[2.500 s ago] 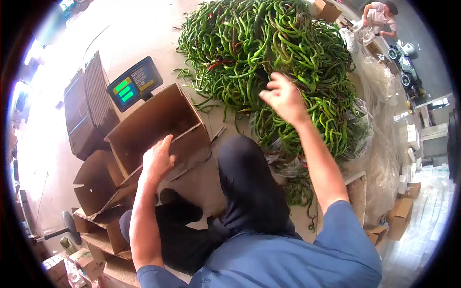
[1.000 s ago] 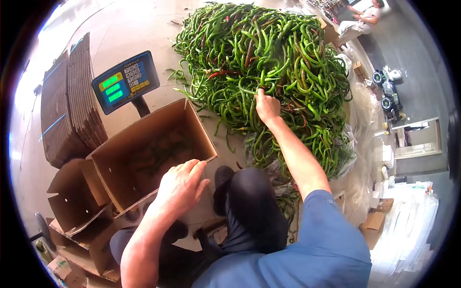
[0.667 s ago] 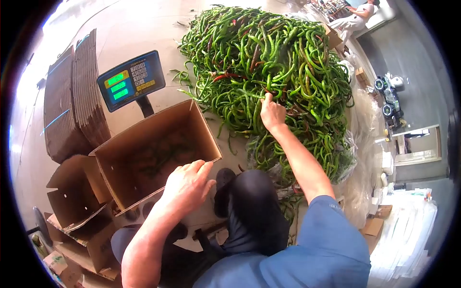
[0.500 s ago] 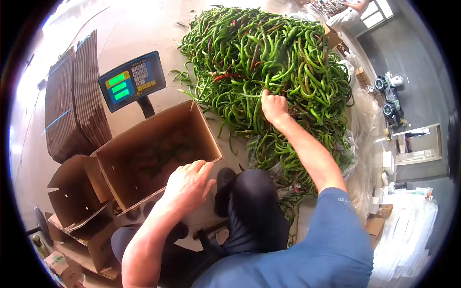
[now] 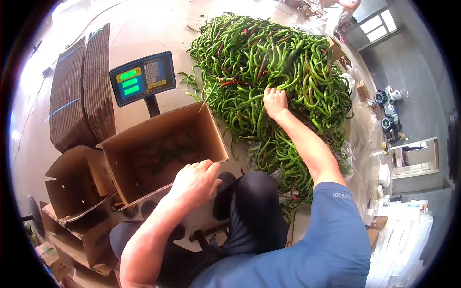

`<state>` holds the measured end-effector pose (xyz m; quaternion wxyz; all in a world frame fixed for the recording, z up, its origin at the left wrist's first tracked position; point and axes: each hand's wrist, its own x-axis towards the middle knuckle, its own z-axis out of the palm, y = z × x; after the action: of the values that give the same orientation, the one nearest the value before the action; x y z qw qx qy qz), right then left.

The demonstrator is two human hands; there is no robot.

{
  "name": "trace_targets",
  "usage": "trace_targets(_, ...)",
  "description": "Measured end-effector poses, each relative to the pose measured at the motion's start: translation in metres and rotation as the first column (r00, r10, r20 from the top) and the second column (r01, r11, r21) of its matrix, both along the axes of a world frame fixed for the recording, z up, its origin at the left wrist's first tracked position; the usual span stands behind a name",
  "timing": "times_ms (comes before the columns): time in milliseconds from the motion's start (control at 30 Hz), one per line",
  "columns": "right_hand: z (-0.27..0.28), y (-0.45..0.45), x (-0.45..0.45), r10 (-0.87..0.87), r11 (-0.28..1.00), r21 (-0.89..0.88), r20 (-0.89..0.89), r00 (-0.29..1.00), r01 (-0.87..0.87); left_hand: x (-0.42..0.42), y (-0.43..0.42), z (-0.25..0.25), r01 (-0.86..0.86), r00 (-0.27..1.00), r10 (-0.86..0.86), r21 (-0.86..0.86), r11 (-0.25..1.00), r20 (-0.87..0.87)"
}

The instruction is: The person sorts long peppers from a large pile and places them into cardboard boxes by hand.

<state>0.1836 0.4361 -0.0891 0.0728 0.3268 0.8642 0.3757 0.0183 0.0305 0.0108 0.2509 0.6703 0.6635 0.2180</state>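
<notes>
A large heap of long green chili peppers (image 5: pixel 314 91) lies on the floor in front of me. My right hand (image 5: pixel 275 102) is at the heap's middle, fingers curled around a green chili pepper (image 5: pixel 253 101) whose end sticks out to the left; the fingertips are partly hidden. An open cardboard box (image 5: pixel 120 158) stands to the left, with some green peppers (image 5: pixel 168 150) in shadow on its bottom. At the box's near right rim, my left hand (image 5: pixel 196 182) is closed over the edge, thumb on the outer side.
Behind the box stands a scale display (image 5: pixel 142 78) with lit green digits. Stacked flattened cartons (image 5: pixel 69 101) are at far left, other open boxes (image 5: pixel 72 185) nearer. Clear plastic sheeting (image 5: pixel 362 139) borders the heap on the right. Another person (image 5: pixel 338 14) is at the upper right.
The view has shifted slightly, so the box and scale appear further right. My right hand's fingers have turned and spread a little over the peppers. My left hand stays at the box rim.
</notes>
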Motion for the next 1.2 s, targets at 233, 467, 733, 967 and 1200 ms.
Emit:
trace_targets(233,-0.012,0.009,-0.016,-0.198,0.98,-0.046,-0.068,0.978,0.196,-0.003,0.003,-0.002,0.013,1.0,-0.013,-0.03,0.999,0.002)
trace_targets(467,0.02,-0.02,-0.016,-0.287,0.945,-0.258,-0.358,0.889,0.201,-0.004,0.004,0.001,0.009,1.0,-0.009,-0.051,0.999,0.009)
trace_targets(733,0.0,-0.033,0.039,-0.068,0.986,-0.166,-0.361,0.93,0.007,0.0,0.003,0.0,0.019,0.999,-0.02,-0.023,1.0,-0.036)
trace_targets(967,-0.017,-0.04,0.073,0.094,0.975,-0.124,-0.519,0.849,-0.184,0.002,0.002,-0.001,0.007,1.0,-0.007,-0.008,1.0,-0.001)
trace_targets(1200,-0.009,-0.052,0.07,0.022,0.97,-0.187,-0.564,0.826,-0.153,0.002,0.003,0.003,0.009,1.0,-0.009,-0.022,1.0,0.008)
